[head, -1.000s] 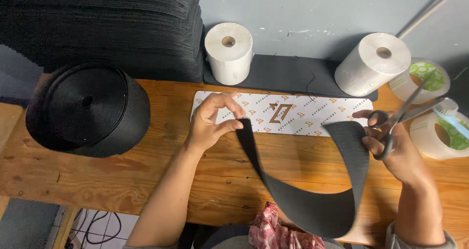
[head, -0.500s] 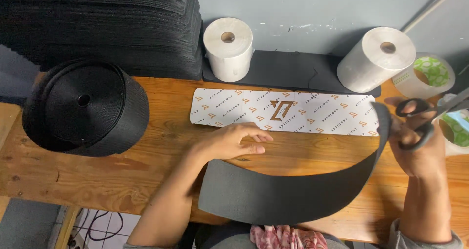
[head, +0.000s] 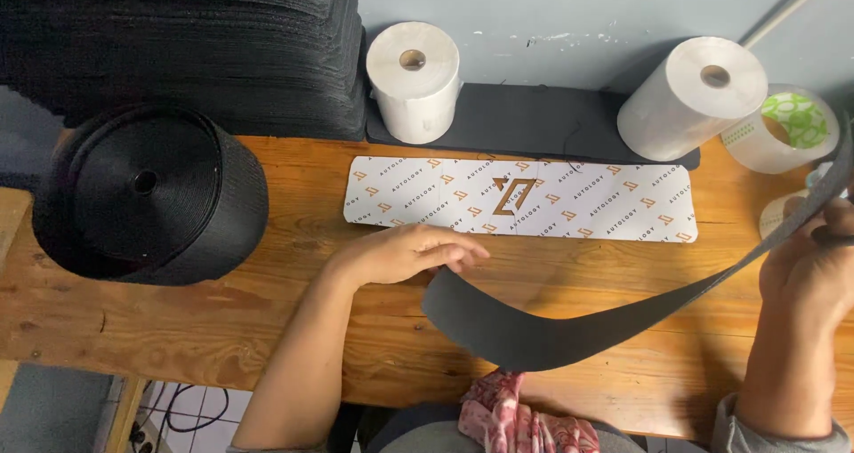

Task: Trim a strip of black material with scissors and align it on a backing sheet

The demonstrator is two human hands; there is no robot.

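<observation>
Now we have the left hand (head: 405,253) lying low over the wooden counter (head: 222,328), palm down, fingers (head: 463,256) stretched out together, their tips right at the near end of a long black strap (head: 569,333); we cannot tell whether they pinch it or only touch it. That strap sags in a wide curve from there across the front edge of the counter and climbs up to the right, where our right hand (head: 814,275) has it, fingers curled shut around the upper end near the frame edge.

Behind the strap, flat on the counter, lies a long white card with an orange pattern (head: 520,198). Further back we see two white paper rolls (head: 414,93) standing on a dark mat (head: 543,120) against the wall, the second one (head: 689,97) tipped on its side. Just right of it sit rolls of clear tape (head: 787,128). On the left a big roll of black webbing (head: 151,195) rests on the counter, with a stack of black material (head: 178,44) behind it. Down at the bottom, a red patterned cloth (head: 525,417) shows at our lap.
</observation>
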